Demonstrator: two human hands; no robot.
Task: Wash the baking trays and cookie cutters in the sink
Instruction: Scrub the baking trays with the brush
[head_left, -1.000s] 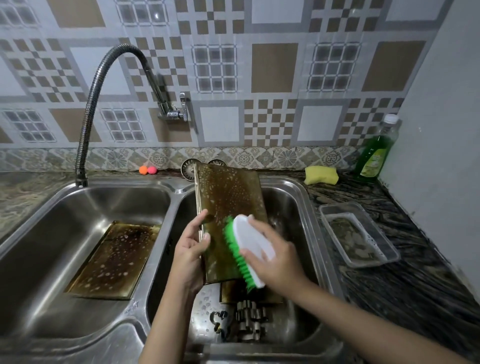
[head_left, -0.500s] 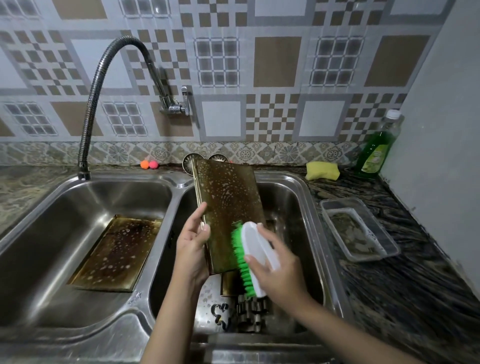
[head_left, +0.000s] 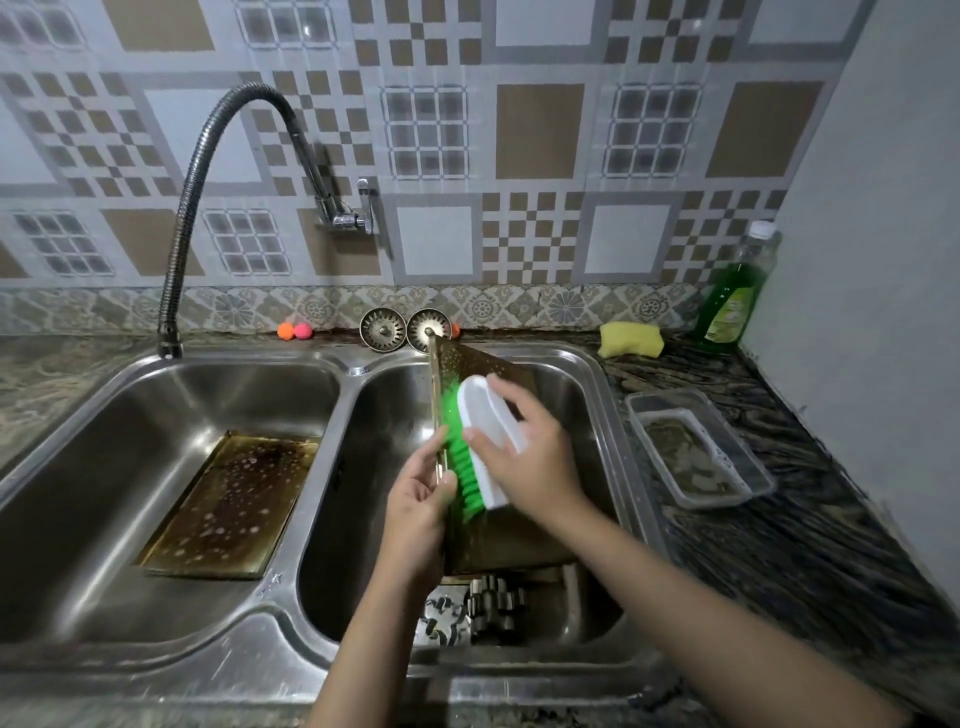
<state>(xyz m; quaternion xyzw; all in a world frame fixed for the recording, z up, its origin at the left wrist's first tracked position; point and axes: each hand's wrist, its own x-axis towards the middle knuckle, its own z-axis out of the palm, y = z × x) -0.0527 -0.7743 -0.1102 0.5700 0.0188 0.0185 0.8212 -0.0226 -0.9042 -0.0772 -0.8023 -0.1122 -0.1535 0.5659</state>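
A double stainless-steel sink (head_left: 613, 415) is set into a dark veined stone countertop (head_left: 810, 545) below a wall of patterned grey, white and tan tiles (head_left: 535, 130). At the sink's back left corner rises a flexible metal faucet hose (head_left: 192, 171). In the sink's left basin lies a flat, browned, soap-flecked baking tray (head_left: 228, 504). Behind the sink's divider stand two round metal drain strainers (head_left: 383, 329), with small orange and pink balls (head_left: 294, 331) to their left. In the right basin a second browned rectangular baking tray (head_left: 498, 540) stands tilted on edge. The person's left hand (head_left: 421, 499) grips its left edge, thumb on the face. The right hand (head_left: 524, 447) is curled around a white-backed scrub brush with green bristles (head_left: 478, 441), bristles against the tray. Under the tray, on the basin floor, lie what seem to be metal cookie cutters (head_left: 483, 603), though they are dim. Right of the sink sit a yellow sponge (head_left: 631, 340), a bottle of green dish liquid (head_left: 737, 291) and a clear rectangular plastic container (head_left: 698, 452) of murky water.

Compared with half a second earlier, the brush has moved up toward the tray's upper end, and the tray now presents a narrower, more edge-on face.
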